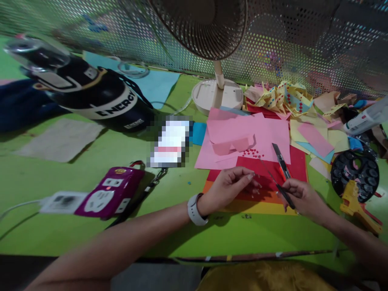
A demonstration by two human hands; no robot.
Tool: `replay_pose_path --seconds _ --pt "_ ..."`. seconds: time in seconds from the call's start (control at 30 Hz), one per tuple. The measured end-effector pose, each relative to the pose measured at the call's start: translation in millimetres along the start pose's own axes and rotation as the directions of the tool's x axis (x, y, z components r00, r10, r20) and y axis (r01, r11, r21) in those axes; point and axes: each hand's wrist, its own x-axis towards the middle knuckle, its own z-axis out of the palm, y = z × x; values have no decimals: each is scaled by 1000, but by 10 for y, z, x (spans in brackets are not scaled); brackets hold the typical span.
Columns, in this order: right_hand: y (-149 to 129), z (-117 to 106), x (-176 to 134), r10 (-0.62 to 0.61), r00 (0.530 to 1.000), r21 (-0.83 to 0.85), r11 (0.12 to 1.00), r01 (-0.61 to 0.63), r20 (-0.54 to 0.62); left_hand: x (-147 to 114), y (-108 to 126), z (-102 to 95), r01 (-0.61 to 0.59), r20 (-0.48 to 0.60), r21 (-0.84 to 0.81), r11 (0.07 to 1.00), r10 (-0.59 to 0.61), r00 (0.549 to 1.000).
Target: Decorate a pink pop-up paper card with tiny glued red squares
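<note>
My right hand (pixel 301 198) grips a thin pointed metal tool with a black handle (pixel 285 196), its tip slanting up and left toward small red paper bits (pixel 251 153). My left hand (pixel 232 186), a pale watch on its wrist, hovers over the red paper (pixel 273 171) with thumb and fingers pinched together; what lies between them, if anything, is too small to make out. A box cutter (pixel 281 159) with a dark blade and orange part rests just beyond my right hand. Pink sheets (pixel 233 121) lie behind, bearing a folded pink strip (pixel 228 146).
A desk fan (pixel 217 93) stands at the back beside crumpled yellow paper scraps (pixel 287 99). To the left are a black bottle (pixel 100 93), a lit phone (pixel 171 141) and a purple power strip (pixel 112 192). A black palette (pixel 354 173) and yellow glue gun (pixel 354 204) lie right.
</note>
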Motion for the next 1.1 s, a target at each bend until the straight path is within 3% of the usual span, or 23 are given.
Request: replay_pose_path --seconds 0.17,0.43,0.57,0.63,0.7,0.83,0.93,1.03,1.1 --pt "-121 -22 -9 28 1000 14 1000 -28 -5 -104 -1 29 -206 206 285 936 150 967" --pt "-197 -115 -93 -64 996 12 998 65 -55 -106 32 -2 -334 355 377 864 199 913" --pt "-247 -271 -65 -183 978 -70 982 176 -104 -103 77 4 -455 543 392 799 198 816" --pt "-217 -382 4 -251 958 -158 961 228 -141 -109 109 12 -496 635 398 772 159 756" --pt "-155 -501 98 -330 931 -294 915 274 -158 -117 135 19 -523 673 419 742 133 728" --pt "-55 -686 255 -491 844 -630 731 262 -218 -117 184 -2 -577 606 470 668 232 761" --pt "-60 -756 291 -459 854 -734 663 144 -247 -57 262 -78 -580 381 547 604 437 815" --pt "-87 -793 297 -435 858 -773 630 73 -273 67 387 -236 -491 95 696 523 611 786" --pt "-95 -808 311 -439 846 -792 609 33 -303 160 475 -388 -322 8 859 397 620 785"
